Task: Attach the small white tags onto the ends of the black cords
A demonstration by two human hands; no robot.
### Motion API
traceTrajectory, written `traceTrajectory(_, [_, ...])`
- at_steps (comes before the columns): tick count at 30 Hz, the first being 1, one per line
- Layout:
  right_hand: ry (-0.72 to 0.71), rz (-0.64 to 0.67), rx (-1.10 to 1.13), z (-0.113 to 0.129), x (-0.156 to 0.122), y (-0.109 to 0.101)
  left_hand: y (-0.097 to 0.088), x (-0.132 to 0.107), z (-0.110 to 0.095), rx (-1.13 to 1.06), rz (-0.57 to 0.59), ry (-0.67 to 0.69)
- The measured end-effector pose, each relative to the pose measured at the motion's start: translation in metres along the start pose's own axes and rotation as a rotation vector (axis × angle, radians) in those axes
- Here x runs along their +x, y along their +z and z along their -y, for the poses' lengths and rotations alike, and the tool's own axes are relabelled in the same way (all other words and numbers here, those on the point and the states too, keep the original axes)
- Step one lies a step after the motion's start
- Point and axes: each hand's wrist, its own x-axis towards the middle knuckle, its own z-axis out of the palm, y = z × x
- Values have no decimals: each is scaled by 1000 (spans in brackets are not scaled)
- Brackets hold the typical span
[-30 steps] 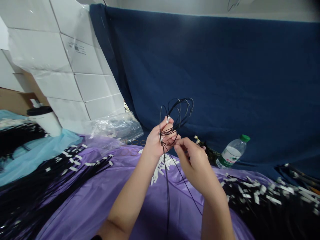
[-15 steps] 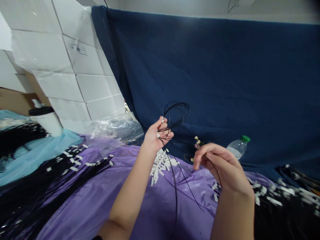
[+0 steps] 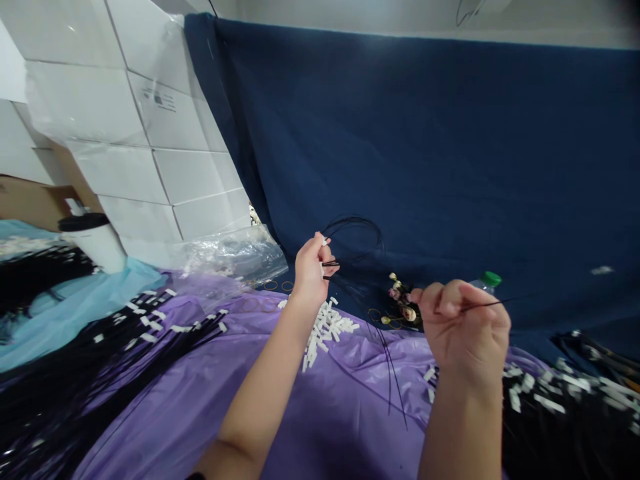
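Left hand point(image 3: 314, 270) clamped on black cable coil point(image 3: 354, 218); right hand point(image 3: 465, 323) closed on black strand point(image 3: 483, 306).
The coil loops rightward before the blue curtain point(image 3: 425, 147), long axis near horizontal; cable tails point(image 3: 389, 363) point down over the purple sheet point(image 3: 310, 420). The strand crosses the right hand's curled fingers, pointing right.

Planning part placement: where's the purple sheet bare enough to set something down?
Widest: purple sheet between the left forearm and right forearm, nearer than the white pieces; dangling black wires overlap its right side in view. Second: between the left forearm and the left cable bundles. Crowded: left under those bundles, right under white-tipped black cables.
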Motion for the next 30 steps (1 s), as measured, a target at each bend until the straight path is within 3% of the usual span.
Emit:
traceTrajectory(3, [61, 78, 23, 1, -3, 4, 1, -2, 2, 146, 90, 119])
traceTrajectory(5, [138, 93, -87, 0, -3, 8, 1, -3, 3, 203, 171, 133])
traceTrajectory(10, [202, -31, -486, -6, 1, 18, 2, -9, 2, 172, 358, 61])
traceTrajectory(17, [190, -111, -547, -5, 1, 25, 2, -14, -4, 159, 507, 81])
traceTrajectory(30, [187, -113, -550, -2, 0, 24, 2, -17, -7, 153, 577, 97])
